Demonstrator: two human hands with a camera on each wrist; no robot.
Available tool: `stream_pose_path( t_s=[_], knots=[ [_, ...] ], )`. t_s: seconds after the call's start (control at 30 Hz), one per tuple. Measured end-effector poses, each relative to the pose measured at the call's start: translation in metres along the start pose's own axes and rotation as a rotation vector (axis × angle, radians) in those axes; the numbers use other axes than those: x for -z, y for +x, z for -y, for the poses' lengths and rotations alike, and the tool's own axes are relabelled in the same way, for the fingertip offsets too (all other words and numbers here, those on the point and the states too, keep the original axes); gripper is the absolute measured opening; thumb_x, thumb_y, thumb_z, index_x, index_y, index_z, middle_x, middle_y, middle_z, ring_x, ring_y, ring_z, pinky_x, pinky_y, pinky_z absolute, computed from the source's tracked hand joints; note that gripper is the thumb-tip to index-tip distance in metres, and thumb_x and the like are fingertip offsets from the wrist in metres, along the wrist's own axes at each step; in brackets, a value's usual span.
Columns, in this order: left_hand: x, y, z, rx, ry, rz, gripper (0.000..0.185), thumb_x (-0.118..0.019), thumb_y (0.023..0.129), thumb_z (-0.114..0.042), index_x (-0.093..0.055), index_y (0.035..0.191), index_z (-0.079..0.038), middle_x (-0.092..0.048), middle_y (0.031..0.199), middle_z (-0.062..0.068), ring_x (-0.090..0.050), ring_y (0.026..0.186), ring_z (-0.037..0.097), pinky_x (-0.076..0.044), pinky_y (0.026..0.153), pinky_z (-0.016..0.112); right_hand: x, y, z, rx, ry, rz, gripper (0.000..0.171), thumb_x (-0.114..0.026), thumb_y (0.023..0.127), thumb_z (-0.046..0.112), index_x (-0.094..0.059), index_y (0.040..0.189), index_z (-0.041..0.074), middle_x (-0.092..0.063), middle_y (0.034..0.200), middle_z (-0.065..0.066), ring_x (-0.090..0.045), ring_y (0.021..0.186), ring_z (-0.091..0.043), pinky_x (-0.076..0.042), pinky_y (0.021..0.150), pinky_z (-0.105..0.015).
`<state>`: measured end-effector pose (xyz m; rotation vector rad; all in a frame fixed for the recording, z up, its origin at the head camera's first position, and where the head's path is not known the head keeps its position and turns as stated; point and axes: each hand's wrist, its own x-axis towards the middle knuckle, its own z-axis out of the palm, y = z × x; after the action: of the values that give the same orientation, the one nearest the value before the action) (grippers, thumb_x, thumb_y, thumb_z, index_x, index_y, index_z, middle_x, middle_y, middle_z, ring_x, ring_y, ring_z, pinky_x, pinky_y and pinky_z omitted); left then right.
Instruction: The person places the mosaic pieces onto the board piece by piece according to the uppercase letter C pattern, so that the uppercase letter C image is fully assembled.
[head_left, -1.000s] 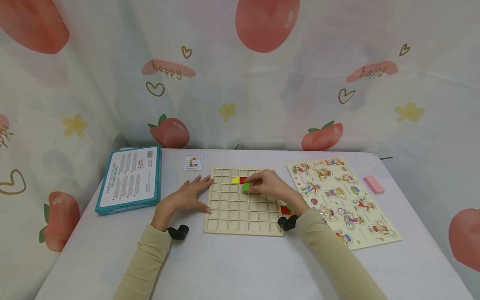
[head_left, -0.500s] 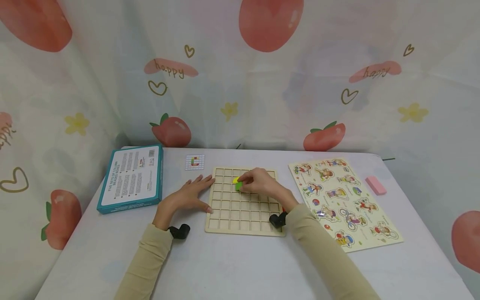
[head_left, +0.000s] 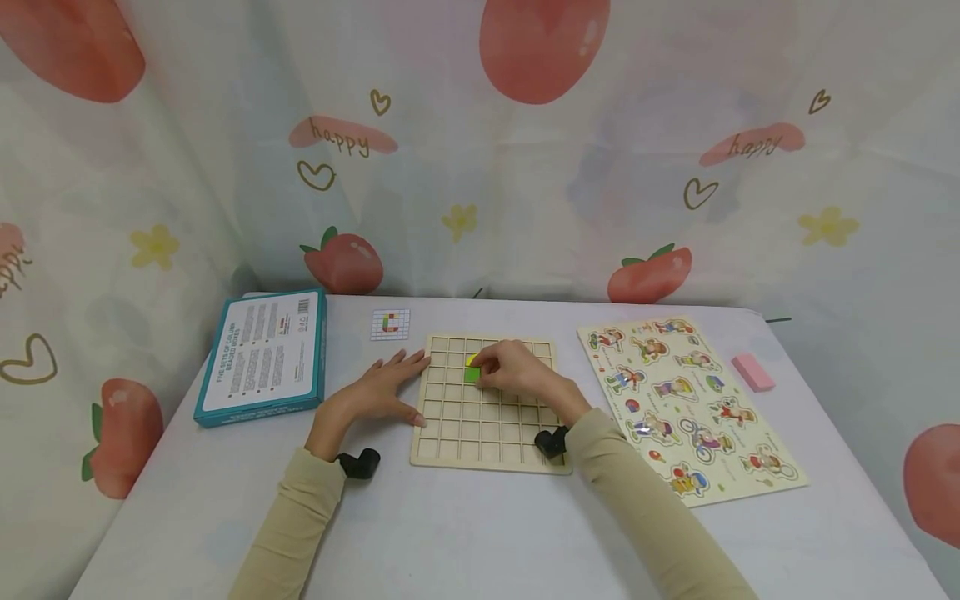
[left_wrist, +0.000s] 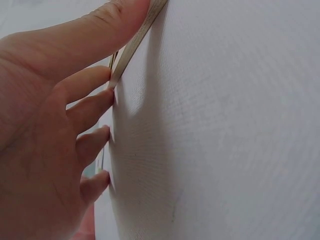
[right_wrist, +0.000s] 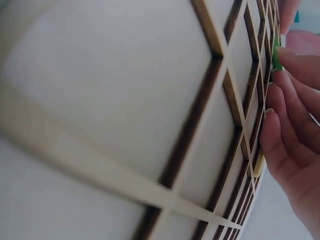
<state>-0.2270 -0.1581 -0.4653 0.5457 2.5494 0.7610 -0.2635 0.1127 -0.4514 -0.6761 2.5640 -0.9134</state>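
Matt pale wooden grid board

Bright, even light — soft shadows, wrist views blurred close-up

A person in long beige sleeves that reach down to both wrists. A small black camera is strapped under the left wrist, and a matching black camera sits at the right wrist; the hands themselves are bare.
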Motion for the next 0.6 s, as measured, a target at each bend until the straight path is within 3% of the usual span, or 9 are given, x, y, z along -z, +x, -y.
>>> stream_pose_path(
  t_s=[0.27,0.6],
  knots=[
    [0.000,0.000,-0.001,0.003,-0.008,-0.003,0.105,-0.088,0.080,-0.039,-0.030,0.163,-0.014,-0.021,0.172,0.008,-0.005,0.161,0.035,-0.001,0.129,0.060,0.004,-0.005,0.002,0.021,-0.011,0.003,0.030,-0.078,0.090,0.009,-0.075,0.119,0.001,-0.073,0.092,-0.004,-0.061,0.079,-0.011,-0.051,0.074,-0.025],
    [0.000,-0.002,-0.002,-0.005,-0.005,-0.011,0.104,-0.088,0.080,-0.037,-0.031,0.163,-0.011,-0.022,0.172,0.010,-0.006,0.161,0.037,-0.002,0.128,0.062,0.011,-0.023,-0.009,0.059,0.035,-0.015,0.026,-0.073,0.094,0.006,-0.073,0.119,0.001,-0.075,0.102,-0.006,-0.066,0.091,-0.015,-0.056,0.086,-0.031]
  ],
)
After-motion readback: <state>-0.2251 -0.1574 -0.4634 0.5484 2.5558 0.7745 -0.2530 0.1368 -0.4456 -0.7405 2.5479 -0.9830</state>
